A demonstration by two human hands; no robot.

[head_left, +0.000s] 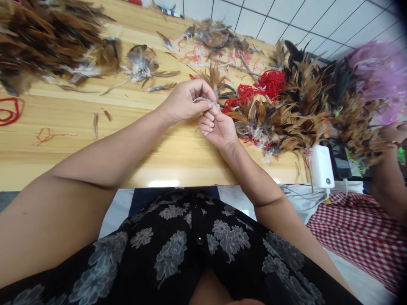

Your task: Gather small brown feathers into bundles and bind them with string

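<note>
Over the wooden table (152, 156), my two hands meet with their fingertips pinched together. My left hand (187, 99) is closed, with a thin pale strand (199, 99) curving between its thumb and fingers. My right hand (220, 129) is closed too, palm up, its thumb and fingertips touching those of the left. A small bunch of brown feathers (213, 78) fans out just beyond the fingertips, its base hidden by them. Close by on the right are a tangle of red cord (271, 83) and a pile of tied brown feather bunches (270, 120).
A big heap of brown feathers (47, 38) covers the far left. Grey feather scraps (213, 34) lie at the back. A white power bank (322, 166) with a cable sits at the right front edge. Another person's arm (389, 173) reaches in by a pink plastic bag (378, 76).
</note>
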